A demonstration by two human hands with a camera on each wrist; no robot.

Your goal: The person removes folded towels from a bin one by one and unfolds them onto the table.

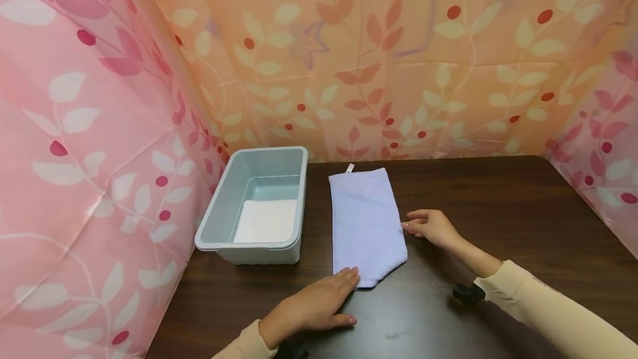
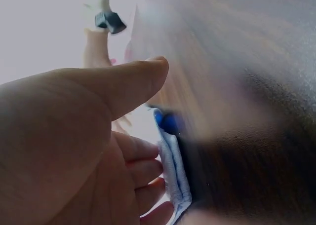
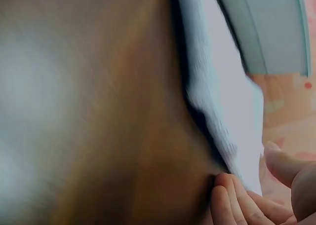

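A folded pale lavender towel lies on the dark table, its white tag sticking out at the far edge. Its lower right corner is slanted in the head view. My left hand rests with outstretched fingers at the towel's near left corner, thumb spread away; the left wrist view shows its fingertips along the towel's layered edge. At the right edge, the fingertips of my right hand touch the towel. In the right wrist view its thumb stands apart from the fingers, with the towel's edge between.
Left of the towel stands a grey-blue plastic bin with a folded white cloth inside. Leafy patterned curtains hang behind and at both sides of the wooden table. Dark wrist devices sit under the sleeves.
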